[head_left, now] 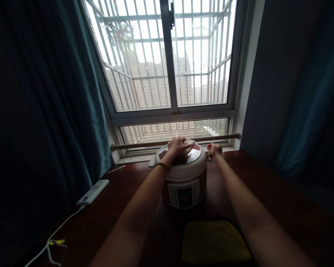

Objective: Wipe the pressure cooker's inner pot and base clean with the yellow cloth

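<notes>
An electric pressure cooker [185,181] with a white and reddish lid and a front control panel stands on the dark wooden table [281,207] by the window. My left hand [178,145] lies on top of the lid, fingers wrapped over its handle. My right hand [215,149] is closed on the cooker's right side handle. A bracelet sits on my left wrist.
A yellow cloth [215,241] lies on the table in front of the cooker. At the left, a white power bank [92,193] with a white cable [55,233] rests near the table edge. Dark teal curtains [44,111] hang on both sides of the barred window [169,63].
</notes>
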`<state>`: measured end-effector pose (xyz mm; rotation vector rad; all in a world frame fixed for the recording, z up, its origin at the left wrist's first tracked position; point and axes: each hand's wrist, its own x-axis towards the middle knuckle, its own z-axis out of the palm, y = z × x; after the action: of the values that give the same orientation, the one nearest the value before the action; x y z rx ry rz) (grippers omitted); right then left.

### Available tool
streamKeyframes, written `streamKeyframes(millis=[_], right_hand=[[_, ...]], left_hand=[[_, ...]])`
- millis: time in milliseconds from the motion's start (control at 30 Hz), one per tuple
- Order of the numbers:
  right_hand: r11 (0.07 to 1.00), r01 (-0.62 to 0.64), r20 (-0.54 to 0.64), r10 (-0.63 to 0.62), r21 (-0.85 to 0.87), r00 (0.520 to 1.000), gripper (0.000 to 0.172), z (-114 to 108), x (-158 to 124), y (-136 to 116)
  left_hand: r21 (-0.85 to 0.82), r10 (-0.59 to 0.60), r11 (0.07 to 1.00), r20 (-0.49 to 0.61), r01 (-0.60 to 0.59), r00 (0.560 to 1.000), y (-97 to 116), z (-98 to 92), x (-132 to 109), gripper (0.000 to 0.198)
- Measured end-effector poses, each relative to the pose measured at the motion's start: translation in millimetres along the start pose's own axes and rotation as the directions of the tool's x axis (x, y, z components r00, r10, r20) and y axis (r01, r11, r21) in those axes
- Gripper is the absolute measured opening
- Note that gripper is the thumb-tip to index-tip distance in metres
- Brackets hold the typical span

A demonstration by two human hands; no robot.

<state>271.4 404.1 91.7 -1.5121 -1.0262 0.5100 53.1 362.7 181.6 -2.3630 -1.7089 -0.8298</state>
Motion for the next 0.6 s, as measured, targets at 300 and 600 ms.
streamKeyframes(millis=[300,600], right_hand=[[0.999,0.013,-0.006,-0.013,-0.032,1.000,0.042,0.6,0.0,0.2],[0.998,0.006,-0.015,-0.007,-0.069,1.000,0.039,-0.5,-3.8,-4.7]], left_hand=[[-0.034,-0.062,0.997,0.030,0.063,0.998,-2.2,0.4,7.0,0.035],[-0.138,-0.109,0.982,0.121,0.126,0.987,-8.5,-8.2,19.5,0.035]])
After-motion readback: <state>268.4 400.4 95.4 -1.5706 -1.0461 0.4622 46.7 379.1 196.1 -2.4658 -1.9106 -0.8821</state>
